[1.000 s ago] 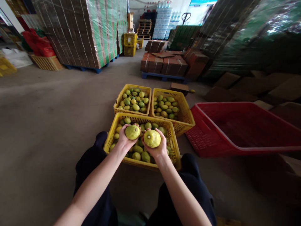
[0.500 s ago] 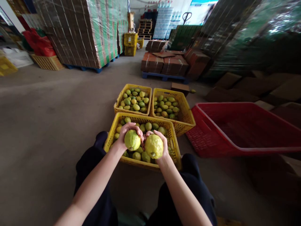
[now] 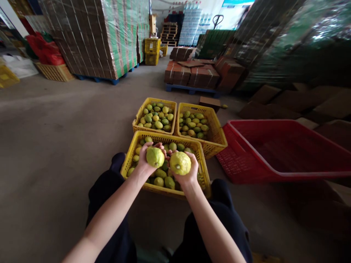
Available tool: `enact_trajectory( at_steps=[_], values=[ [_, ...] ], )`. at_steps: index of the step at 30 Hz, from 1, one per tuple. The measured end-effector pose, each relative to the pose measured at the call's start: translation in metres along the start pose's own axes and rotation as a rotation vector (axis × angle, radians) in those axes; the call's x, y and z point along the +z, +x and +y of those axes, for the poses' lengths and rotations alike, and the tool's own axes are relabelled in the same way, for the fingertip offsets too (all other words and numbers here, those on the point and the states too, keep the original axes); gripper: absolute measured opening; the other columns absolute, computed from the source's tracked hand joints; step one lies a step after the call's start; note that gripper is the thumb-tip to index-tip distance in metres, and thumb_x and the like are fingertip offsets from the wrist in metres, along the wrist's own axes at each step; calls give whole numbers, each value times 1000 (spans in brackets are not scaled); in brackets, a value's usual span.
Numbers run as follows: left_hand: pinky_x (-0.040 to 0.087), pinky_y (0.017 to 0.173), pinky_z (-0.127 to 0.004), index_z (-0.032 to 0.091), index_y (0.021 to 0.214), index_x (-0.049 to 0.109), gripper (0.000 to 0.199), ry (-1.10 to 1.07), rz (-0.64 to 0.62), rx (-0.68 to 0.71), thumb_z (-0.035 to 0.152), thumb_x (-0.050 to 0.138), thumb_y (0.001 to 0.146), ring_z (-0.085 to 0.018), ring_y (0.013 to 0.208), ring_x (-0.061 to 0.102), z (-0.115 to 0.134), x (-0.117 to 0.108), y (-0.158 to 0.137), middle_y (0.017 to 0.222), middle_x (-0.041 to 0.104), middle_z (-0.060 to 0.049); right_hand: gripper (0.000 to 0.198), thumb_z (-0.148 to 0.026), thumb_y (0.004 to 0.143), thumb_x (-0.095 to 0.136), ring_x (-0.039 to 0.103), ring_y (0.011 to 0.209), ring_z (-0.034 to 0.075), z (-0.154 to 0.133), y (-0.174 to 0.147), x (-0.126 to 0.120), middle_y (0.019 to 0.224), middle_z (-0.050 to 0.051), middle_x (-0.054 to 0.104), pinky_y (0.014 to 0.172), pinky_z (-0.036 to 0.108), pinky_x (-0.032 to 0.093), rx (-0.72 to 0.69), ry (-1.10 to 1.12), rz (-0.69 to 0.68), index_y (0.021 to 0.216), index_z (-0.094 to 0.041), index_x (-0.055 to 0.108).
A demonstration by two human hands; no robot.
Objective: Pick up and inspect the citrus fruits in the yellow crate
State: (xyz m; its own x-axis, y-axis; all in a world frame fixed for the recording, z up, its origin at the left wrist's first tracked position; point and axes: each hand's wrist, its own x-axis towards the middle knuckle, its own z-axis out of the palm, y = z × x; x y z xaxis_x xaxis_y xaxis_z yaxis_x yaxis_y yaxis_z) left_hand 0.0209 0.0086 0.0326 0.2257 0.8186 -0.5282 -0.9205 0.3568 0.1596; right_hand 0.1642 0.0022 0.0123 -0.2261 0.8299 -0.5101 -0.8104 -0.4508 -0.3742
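My left hand (image 3: 143, 157) is closed around a yellow-green lemon (image 3: 155, 157). Beside it, my right hand (image 3: 193, 168) cups a larger, bumpy yellow lemon (image 3: 180, 163), its stem end turned up toward me. Both hands are above the nearest yellow crate (image 3: 131, 157), which holds many green and yellow lemons (image 3: 159, 181) and stands between my knees. The hands and the held lemons hide part of the fruit below. The fingertips of the two hands come close together; whether they touch I cannot tell.
Behind the near crate stand two more yellow crates of lemons, a left one (image 3: 135, 124) and a right one (image 3: 219, 136). A large red crate (image 3: 246, 160) is at the right. Farther off are flattened cartons (image 3: 178, 75) on a blue pallet and a wrapped stack (image 3: 123, 36).
Both lemons have turned in my hands; the right one now shows its stem end more squarely. My fingers have loosened and shifted slightly. The crates have stayed put.
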Motion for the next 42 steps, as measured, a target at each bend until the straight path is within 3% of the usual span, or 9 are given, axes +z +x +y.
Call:
enact_trajectory(
  at_steps=[4,9,14,17,20,23,29,34,42],
  values=[
    [58,56,-32,16,93,63,19,-91,272,97,23,46,88,-22,60,67,-6,-8,15,67,62,-5,20,-27,67,53,73,69,27,-1,13,-8,63,7,71,66,40,62,-8,32,106,78,-18,67],
    [60,65,-35,13,105,66,30,3,370,165,20,41,90,-23,68,69,-6,-14,23,82,68,-10,13,-21,74,51,71,60,24,0,18,-6,56,3,68,67,40,63,-23,24,230,75,-18,64],
    [63,68,-35,12,116,64,30,-39,213,102,19,47,92,-22,68,69,-6,-12,23,81,70,-8,11,-27,85,55,71,60,21,0,14,2,63,1,72,59,34,62,-59,93,208,85,-20,64],
    [63,63,-34,14,118,65,32,-95,174,93,24,47,94,-23,68,72,-6,-11,20,76,69,-7,23,-35,89,52,73,67,22,-1,13,0,66,5,73,65,37,64,-71,121,185,87,-18,66],
    [64,65,-34,15,121,67,38,-157,133,79,23,43,93,-23,69,73,-6,-11,15,77,71,-8,32,-33,88,43,75,75,25,1,14,-5,69,8,74,71,42,65,-56,132,150,92,-16,70],
    [65,73,-35,15,123,68,41,-177,83,85,21,43,91,-22,70,73,-4,-10,11,79,72,-9,31,-28,82,45,75,76,27,3,19,-11,69,8,75,71,43,65,-51,116,126,94,-15,71],
    [63,82,-35,14,112,71,30,-175,-45,68,18,47,93,-21,78,75,-4,-6,9,81,75,-7,23,-36,90,58,77,80,24,2,21,-16,83,7,79,77,43,65,-58,109,-56,95,-18,71],
    [61,80,-31,14,108,72,30,-152,-43,77,20,46,94,-20,79,76,-6,-4,6,83,77,-7,22,-39,91,61,77,95,23,4,12,-12,96,5,80,87,42,64,-124,143,-185,99,-21,72],
    [59,74,-29,13,113,73,36,-91,-62,91,21,42,96,-18,75,74,-8,1,-1,85,77,-9,20,-41,89,62,76,96,22,7,6,-9,96,2,80,87,42,63,-173,112,-203,95,-25,71]
  ],
)
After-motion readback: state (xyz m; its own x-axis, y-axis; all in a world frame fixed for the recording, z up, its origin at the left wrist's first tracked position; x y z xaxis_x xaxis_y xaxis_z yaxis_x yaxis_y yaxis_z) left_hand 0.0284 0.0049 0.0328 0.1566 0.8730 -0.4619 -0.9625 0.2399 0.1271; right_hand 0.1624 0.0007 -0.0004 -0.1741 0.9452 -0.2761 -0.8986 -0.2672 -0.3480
